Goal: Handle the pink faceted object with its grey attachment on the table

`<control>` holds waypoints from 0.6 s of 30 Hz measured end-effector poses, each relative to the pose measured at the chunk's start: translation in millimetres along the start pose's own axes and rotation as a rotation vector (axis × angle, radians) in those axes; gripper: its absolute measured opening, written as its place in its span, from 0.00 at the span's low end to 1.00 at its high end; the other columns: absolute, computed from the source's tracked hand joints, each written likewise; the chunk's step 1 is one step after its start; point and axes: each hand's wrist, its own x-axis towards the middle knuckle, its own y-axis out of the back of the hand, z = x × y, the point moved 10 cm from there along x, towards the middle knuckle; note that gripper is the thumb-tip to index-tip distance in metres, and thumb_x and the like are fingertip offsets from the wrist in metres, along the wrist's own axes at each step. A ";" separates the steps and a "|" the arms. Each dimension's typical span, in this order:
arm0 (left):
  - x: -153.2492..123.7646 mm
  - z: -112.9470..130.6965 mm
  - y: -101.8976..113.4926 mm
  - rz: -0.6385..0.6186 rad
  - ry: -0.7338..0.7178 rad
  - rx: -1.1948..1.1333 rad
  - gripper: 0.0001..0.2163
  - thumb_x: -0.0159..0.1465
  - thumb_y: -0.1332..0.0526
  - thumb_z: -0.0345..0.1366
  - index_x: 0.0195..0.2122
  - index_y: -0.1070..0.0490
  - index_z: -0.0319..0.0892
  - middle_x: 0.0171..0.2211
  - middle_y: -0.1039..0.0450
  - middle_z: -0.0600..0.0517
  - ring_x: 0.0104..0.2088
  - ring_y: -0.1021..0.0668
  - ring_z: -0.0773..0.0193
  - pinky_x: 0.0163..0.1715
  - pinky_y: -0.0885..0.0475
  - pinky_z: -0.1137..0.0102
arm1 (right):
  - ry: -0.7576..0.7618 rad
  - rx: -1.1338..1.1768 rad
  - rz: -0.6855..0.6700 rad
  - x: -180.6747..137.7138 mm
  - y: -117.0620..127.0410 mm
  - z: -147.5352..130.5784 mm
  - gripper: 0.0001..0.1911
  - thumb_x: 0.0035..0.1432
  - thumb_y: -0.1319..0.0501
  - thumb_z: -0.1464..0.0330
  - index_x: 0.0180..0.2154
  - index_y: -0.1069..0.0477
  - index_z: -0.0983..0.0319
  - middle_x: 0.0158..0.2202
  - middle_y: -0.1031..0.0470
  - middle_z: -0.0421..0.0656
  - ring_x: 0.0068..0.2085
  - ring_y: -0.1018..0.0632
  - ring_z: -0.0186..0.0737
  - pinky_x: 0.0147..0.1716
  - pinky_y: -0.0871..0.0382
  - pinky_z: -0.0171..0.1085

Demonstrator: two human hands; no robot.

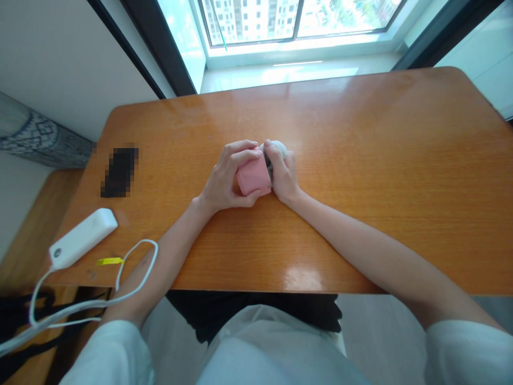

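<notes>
At the near left of the glossy orange-brown wooden table I see an oblong white plastic device with a pale cable. Mid-table, I see the left hand clamped on a pink box-shaped object, thumb on its near side. Just right of it, the right hand's fingers grip a rounded grey-white object, partly hidden. Beyond the far edge, a bright window faces tall buildings.

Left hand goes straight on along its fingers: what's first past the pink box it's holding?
Probably the grey-and-white object in the right hand, just beyond the pink box that the left hand holds. Depth is unclear, so any gap is hard to judge.
</notes>
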 end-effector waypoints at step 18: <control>-4.6 -4.7 -10.7 -0.059 0.008 0.045 0.53 0.53 0.27 0.79 0.74 0.43 0.64 0.78 0.42 0.43 0.78 0.33 0.34 0.71 0.27 0.32 | -0.025 0.018 0.006 3.6 0.9 0.6 0.32 0.73 0.39 0.41 0.25 0.38 0.56 0.25 0.40 0.34 0.28 0.37 0.33 0.28 0.40 0.37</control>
